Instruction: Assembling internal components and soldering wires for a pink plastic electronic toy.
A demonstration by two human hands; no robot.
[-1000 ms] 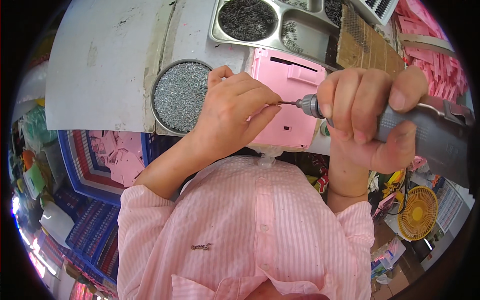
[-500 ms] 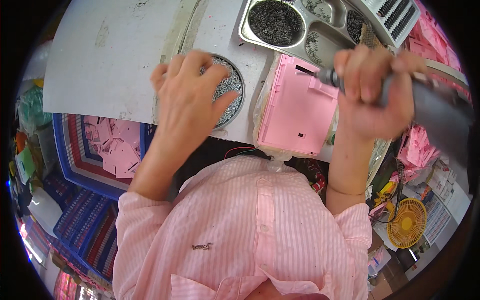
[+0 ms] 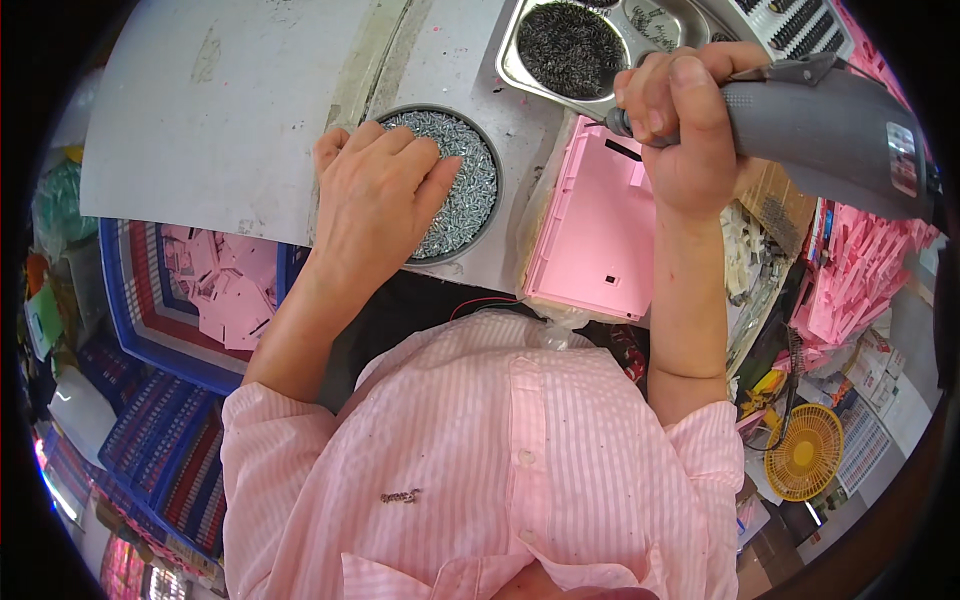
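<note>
My left hand (image 3: 385, 190) is in a round dark-rimmed dish (image 3: 497, 190) full of small silvery screws (image 3: 465, 200). Its fingers curl down among them and the fingertips are hidden, so what they pinch, if anything, does not show. My right hand (image 3: 690, 130) is closed round a grey electric screwdriver (image 3: 810, 130), raised with its nose pointing left. The tool hangs over the top end of a flat pink plastic panel (image 3: 590, 230), which lies on a wrapped pad at the table edge. My right forearm covers part of the panel's right side.
A metal compartment tray (image 3: 510, 65) with dark springs or screws (image 3: 570, 50) lies at the back, a white rack (image 3: 800, 30) right of it. Pink parts (image 3: 860, 270) are heaped at right. Blue crates, one with pink pieces (image 3: 230, 290), stand at left; a yellow basket (image 3: 803, 453) is lower right.
My right hand has lifted the screwdriver slightly up and left, away from the panel's slot. My left hand's fingers have curled down into the screws. The view has shifted slightly.
</note>
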